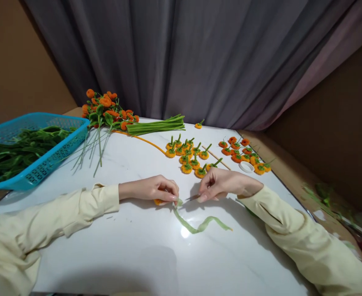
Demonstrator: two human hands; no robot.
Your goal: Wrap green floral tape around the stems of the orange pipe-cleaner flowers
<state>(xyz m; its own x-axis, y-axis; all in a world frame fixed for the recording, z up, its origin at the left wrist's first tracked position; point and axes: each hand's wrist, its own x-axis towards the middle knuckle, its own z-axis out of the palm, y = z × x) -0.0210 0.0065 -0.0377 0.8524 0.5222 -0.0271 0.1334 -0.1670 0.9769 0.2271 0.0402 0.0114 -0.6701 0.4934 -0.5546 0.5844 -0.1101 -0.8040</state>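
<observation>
My left hand [160, 189] is closed in a pinch, with the near end of a pale green strip of floral tape [196, 229] at its fingertips. The rest of the tape trails in waves to the right across the tabletop. A bit of an orange-yellow flower head [158, 202] peeks out beneath this hand; most of it is hidden. Facing it, my right hand [216, 185] has its fingers closed round a thin dark pointed tool [192, 198], whose tip points toward the tape. Its exact kind is too small to make out.
Behind the hands stand several yellow flower heads [186, 167] and a thin wooden stick [220, 160]. Orange flower heads [236, 158] and a white ring [246, 166] lie right. Farther left are green stems [159, 126], orange flowers [105, 101] and a blue basket [42, 166] of leaves.
</observation>
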